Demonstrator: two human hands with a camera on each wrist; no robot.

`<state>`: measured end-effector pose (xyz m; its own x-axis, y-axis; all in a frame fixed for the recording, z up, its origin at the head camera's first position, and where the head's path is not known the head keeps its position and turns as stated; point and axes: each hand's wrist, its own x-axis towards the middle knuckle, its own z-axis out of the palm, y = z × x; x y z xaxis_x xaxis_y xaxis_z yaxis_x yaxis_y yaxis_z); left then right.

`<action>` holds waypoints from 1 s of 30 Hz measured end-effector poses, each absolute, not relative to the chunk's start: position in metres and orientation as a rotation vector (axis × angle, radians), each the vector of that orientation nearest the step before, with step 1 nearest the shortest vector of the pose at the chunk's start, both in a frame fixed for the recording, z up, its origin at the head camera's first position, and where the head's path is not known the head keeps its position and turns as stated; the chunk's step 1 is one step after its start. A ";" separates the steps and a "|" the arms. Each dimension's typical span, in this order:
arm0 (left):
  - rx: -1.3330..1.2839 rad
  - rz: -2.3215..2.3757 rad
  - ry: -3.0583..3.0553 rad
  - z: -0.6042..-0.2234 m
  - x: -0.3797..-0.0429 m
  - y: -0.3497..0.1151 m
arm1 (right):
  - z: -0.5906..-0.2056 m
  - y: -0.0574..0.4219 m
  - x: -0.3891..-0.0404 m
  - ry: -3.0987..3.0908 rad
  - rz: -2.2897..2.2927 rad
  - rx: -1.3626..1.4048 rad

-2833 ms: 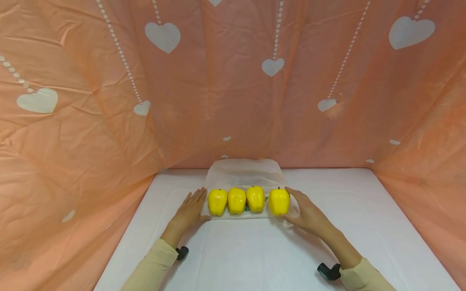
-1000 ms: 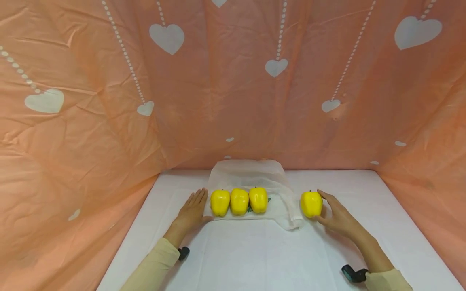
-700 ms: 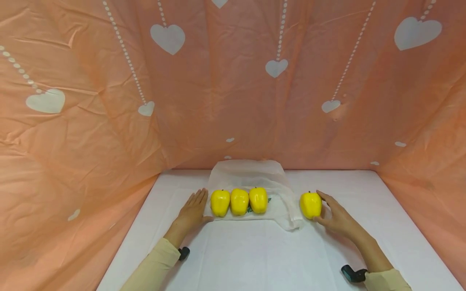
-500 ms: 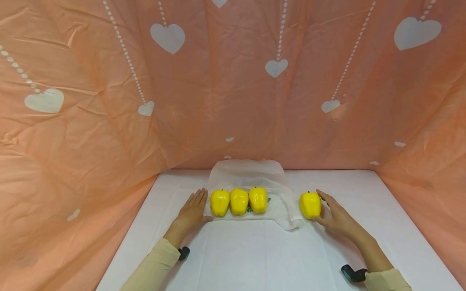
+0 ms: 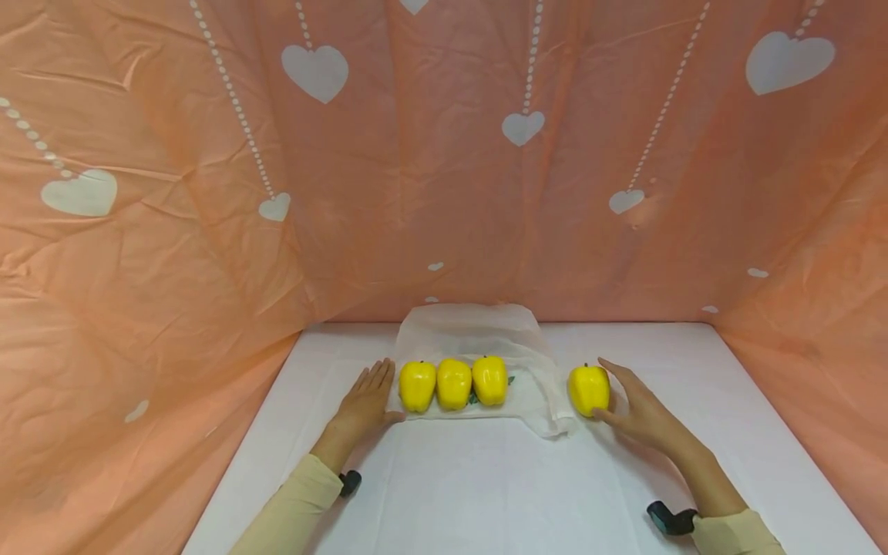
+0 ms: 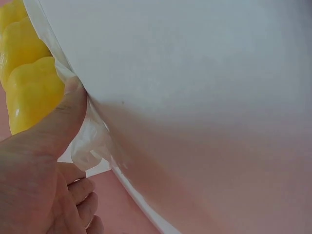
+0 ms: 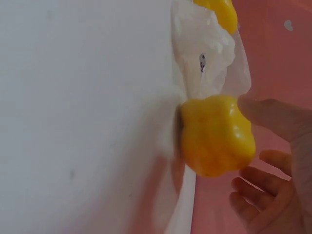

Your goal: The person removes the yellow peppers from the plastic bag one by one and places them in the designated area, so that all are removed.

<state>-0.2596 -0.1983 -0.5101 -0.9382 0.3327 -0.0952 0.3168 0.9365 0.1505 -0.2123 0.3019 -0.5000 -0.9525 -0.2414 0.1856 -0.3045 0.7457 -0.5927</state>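
Note:
Three yellow bell peppers stand in a row on a thin whitish plastic bag laid on the white table. My left hand lies at the bag's left side, fingers straight, beside the leftmost pepper. In the left wrist view its thumb rests on the bag's edge. A fourth yellow bell pepper sits on the table just right of the bag. Around its right side is my right hand, thumb and fingers spread. In the right wrist view the thumb touches the pepper; the other fingers look loose.
The white table runs back to an orange curtain with white hearts, which also hangs along both sides. Black wrist devices sit below both hands. Green print shows on the bag.
My right hand has carried the fourth pepper rightward off the bag onto the table, and its fingers have since loosened a little. The left hand and the three peppers have stayed put.

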 end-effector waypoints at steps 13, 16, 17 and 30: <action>0.524 0.219 2.975 -0.508 -0.258 -0.200 | -0.489 0.278 -0.218 -2.743 1.000 0.560; 0.517 0.224 2.971 -0.508 -0.257 -0.201 | -0.487 0.270 -0.219 -2.763 1.006 0.558; 0.519 0.228 2.973 -0.508 -0.257 -0.201 | -0.487 0.268 -0.220 -2.768 1.005 0.558; 0.525 0.219 2.983 -0.506 -0.253 -0.198 | -0.488 0.234 -0.229 -2.739 1.025 0.662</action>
<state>-0.2534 -0.1982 -0.5061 -0.9349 0.3463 -0.0776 0.3312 0.9300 0.1595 -0.2292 0.2344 -0.4883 -0.8928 -0.3529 0.2800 -0.4500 0.6704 -0.5899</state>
